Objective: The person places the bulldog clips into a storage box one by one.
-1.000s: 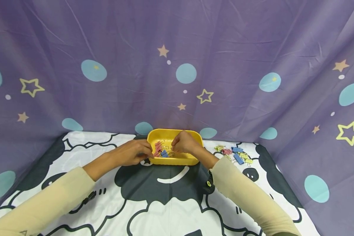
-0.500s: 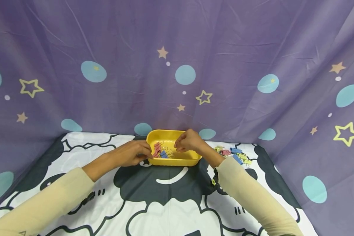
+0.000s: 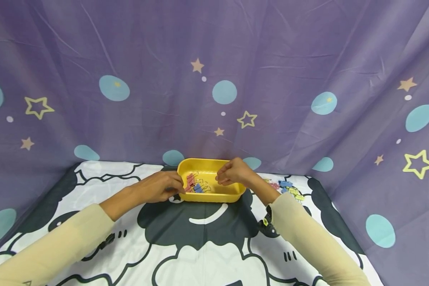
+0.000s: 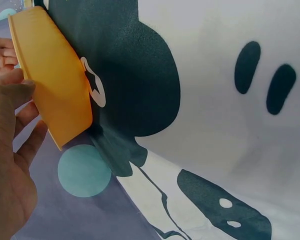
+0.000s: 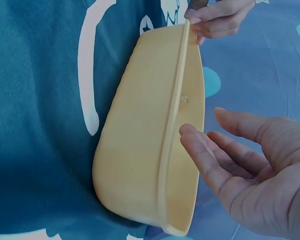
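Note:
A yellow plastic tray stands at the far side of the table. My left hand pinches its near-left corner; in the left wrist view the thumb lies against the rim. Inside the tray's left part lie pink binder clips and a blue binder clip, with wire handles sticking out. My right hand hovers over the tray's right end. The right wrist view shows the fingers loosely bent, thumb apart, nothing held.
Right of the tray is a loose group of binder clips: blue, yellow and pink, partly behind the right forearm. A purple curtain hangs behind the table. The tablecloth has a black-and-white cartoon print.
My right hand has moved from the tray's middle toward its right end, its fingers loosening. The left hand stays at the tray's corner. The clips inside lie where they were.

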The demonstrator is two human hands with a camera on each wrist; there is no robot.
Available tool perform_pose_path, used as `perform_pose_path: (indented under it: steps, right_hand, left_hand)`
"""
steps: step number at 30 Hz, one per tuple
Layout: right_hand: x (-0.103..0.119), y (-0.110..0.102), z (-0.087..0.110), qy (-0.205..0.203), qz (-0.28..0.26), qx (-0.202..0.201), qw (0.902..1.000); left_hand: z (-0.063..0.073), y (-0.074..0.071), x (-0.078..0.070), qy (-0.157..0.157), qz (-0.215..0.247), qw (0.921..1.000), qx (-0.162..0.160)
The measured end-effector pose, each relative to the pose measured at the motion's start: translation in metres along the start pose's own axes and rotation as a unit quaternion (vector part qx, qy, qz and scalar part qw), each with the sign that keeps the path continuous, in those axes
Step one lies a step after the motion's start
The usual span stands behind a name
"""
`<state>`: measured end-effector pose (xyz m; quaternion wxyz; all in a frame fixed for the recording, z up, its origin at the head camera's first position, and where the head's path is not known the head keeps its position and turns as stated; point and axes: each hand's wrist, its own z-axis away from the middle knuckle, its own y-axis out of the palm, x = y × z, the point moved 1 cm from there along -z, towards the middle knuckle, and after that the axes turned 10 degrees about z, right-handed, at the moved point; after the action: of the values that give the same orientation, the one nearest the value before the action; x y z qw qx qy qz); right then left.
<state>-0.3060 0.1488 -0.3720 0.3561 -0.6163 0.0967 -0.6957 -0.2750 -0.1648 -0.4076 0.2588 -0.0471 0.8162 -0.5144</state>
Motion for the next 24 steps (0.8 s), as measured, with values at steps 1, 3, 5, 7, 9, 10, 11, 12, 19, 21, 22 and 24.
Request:
perform_pose_path:
  steps: [1,3,5,7,9,10,11,12,19,21,22,24]
  right_hand:
    - [-0.001,-0.002,0.001,0.002,0.002,0.000,1.0000]
    - [-0.002,-0.006,0.002,0.008,0.001,-0.002,1.0000]
    - [-0.003,-0.010,0.003,0.015,0.000,-0.006,0.9999]
    - [-0.004,-0.014,0.005,0.022,0.003,-0.009,0.9997]
    - [-0.004,-0.017,0.007,0.026,0.005,-0.010,0.9996]
    - [-0.004,-0.019,0.009,0.027,0.006,-0.010,0.9996]
    - [-0.004,-0.021,0.011,0.027,0.008,-0.010,0.9996]
    - [-0.004,-0.023,0.013,0.026,0.008,-0.010,0.9996]
    - [-0.011,-0.037,0.021,0.023,-0.010,-0.016,0.9996]
    - [-0.013,-0.042,0.024,0.022,-0.012,-0.020,0.9995]
    - [-0.014,-0.045,0.026,0.021,-0.011,-0.020,0.9995]
    - [-0.017,-0.049,0.028,0.025,-0.015,-0.024,0.9993]
  left_hand:
    - [0.000,0.000,0.000,0.000,0.000,1.0000,0.000]
    - [0.000,0.000,0.000,-0.001,-0.001,1.0000,0.000]
    - [0.000,0.000,0.000,-0.005,-0.001,1.0000,0.002]
    - [-0.001,0.000,-0.001,-0.010,0.000,0.9999,0.004]
    - [-0.001,-0.001,-0.001,-0.015,0.002,0.9999,0.006]
    - [-0.001,-0.001,-0.002,-0.016,0.003,0.9998,0.007]
    - [-0.001,-0.001,-0.002,-0.018,0.002,0.9998,0.008]
    - [-0.001,-0.001,-0.002,-0.019,0.001,0.9998,0.009]
    - [0.000,0.000,0.000,-0.016,-0.003,0.9998,0.008]
    - [0.000,0.000,0.001,-0.013,0.000,0.9999,0.007]
    - [0.000,0.000,0.001,-0.011,0.000,0.9999,0.007]
    - [0.000,0.000,0.001,-0.007,-0.001,0.9999,0.007]
